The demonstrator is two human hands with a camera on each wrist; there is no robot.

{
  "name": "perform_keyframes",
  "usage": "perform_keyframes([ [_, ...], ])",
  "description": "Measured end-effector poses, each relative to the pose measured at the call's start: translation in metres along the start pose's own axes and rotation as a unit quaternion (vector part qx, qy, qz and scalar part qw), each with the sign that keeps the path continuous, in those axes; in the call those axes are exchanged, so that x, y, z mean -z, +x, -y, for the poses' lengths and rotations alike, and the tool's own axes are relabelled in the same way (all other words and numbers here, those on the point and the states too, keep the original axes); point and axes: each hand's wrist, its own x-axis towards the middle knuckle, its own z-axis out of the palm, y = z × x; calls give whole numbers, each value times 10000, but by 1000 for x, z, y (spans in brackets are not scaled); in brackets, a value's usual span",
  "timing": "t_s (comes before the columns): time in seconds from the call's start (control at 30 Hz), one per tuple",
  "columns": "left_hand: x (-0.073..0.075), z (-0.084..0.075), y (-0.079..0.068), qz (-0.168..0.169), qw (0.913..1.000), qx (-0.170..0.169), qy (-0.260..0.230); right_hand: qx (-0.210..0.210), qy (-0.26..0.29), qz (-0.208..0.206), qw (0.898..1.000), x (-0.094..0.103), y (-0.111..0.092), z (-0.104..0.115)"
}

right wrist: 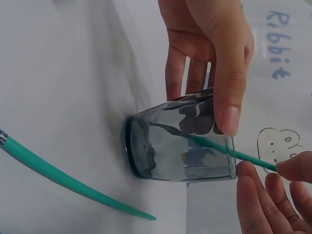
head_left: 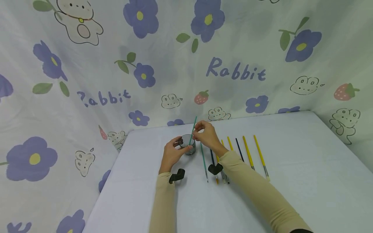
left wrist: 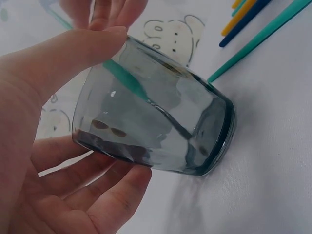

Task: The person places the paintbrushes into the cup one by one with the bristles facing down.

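My left hand (head_left: 171, 154) grips a grey, see-through drinking glass (head_left: 190, 151) near its rim, thumb on one side and fingers on the other. In the left wrist view the glass (left wrist: 161, 146) has its base at the white table. A green paintbrush (head_left: 195, 122) stands slanted inside it, bristle end down near the bottom. With thumb and fingertips my right hand (head_left: 206, 133) pinches the handle of this brush just above the rim. Through the glass wall the brush's metal ferrule (right wrist: 168, 128) shows in the right wrist view.
Another green paintbrush (head_left: 204, 160) lies right of the glass. Further right lie several more brushes with yellow or dark blue handles, among them a yellow one (head_left: 259, 150) at the far end. A patterned curtain (head_left: 175, 81) hangs behind the white table (head_left: 306, 181).
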Motion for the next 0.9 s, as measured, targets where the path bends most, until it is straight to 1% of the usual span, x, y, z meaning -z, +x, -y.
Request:
perform_keyframes([
  [0.23,-1,0,-1,-4,10000,17,33,22,-155,-66,9999,2,-2,2],
  [0.5,0,-3,-1,-15,10000,71,57,127,-33,-94,9999,12,-5,7],
  [0.7,0,-2,-1,-20,9998,149,137,148,81,-87,9998,35,-15,6],
  [0.9,1,-1,0,-30,9997,157,157,142,-123,-389,9991,69,-27,8],
])
